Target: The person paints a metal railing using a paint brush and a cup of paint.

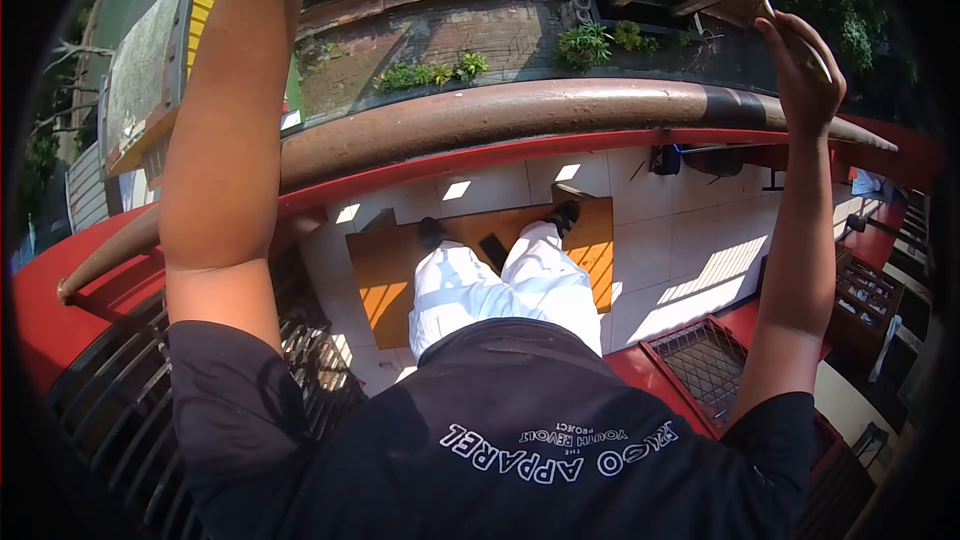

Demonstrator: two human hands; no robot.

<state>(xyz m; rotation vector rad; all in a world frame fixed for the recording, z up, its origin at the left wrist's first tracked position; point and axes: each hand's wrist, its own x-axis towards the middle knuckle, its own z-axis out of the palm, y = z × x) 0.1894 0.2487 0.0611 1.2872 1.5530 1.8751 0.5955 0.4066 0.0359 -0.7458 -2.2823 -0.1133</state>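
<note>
My right hand (808, 80) is raised at the upper right, its fingers closed around a flat brown board-like piece (742, 0). What exactly the piece is, I cannot make out. It is held above the right end of a thick brown rail (480, 120), apart from it as far as this view shows. My left arm (225, 130) reaches up past the top edge, so the left hand and anything in it lie outside the picture. Both feet stand on a low wooden table (385, 285), with a dark flat rectangular object (493, 252) between them.
A red ledge (430, 178) runs under the curved rail, and beyond it lies a brick-paved yard (440, 40) with plants far below. White floor tiles (680, 230) surround the table. Dark metal slats (120, 380) stand at left, a mesh grille (700, 370) at right.
</note>
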